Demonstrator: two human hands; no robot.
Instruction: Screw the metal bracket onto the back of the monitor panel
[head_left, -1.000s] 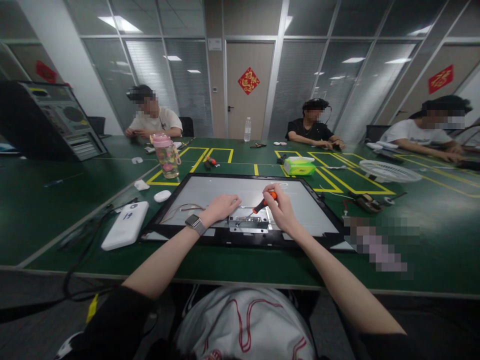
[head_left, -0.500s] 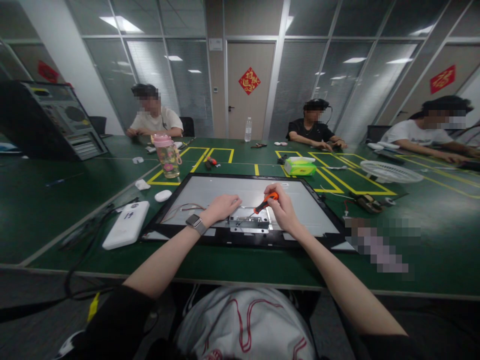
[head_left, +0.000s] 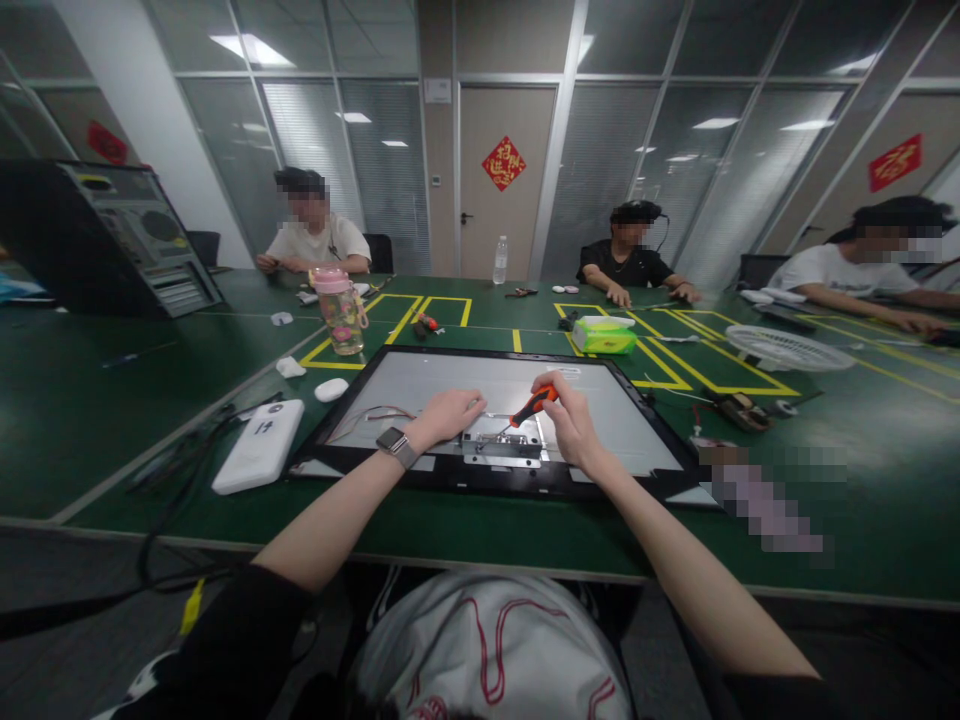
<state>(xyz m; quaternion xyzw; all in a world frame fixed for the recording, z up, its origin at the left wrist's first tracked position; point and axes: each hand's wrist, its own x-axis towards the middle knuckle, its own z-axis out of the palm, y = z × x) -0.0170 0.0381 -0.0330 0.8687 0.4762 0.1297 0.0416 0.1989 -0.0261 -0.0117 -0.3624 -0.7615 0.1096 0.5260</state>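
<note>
A flat display panel (head_left: 375,385) with a black frame lies back side up in front of me. At its lower middle is a metal bracket (head_left: 502,460). My right hand (head_left: 574,425) grips an orange and black screwdriver (head_left: 534,404), tilted, its shaft slanting down to the left onto the bracket. Stretched over the panel, my left hand (head_left: 447,416) rests by the bracket's left edge and holds nothing I can see; its fingertips are partly hidden. Thin wires (head_left: 371,413) run on the panel left of that hand.
To the left are a white power bank (head_left: 259,447), a white mouse-shaped item (head_left: 331,390), black cables and a pink-lidded bottle (head_left: 339,312). Behind the panel sits a green tissue pack (head_left: 604,336). A computer case (head_left: 112,240) stands far left. Several people sit across the table.
The view has shifted slightly. Both my hands and the screwdriver keep nearly the same place on the panel. Across the table, the hands of the person in black have moved apart.
</note>
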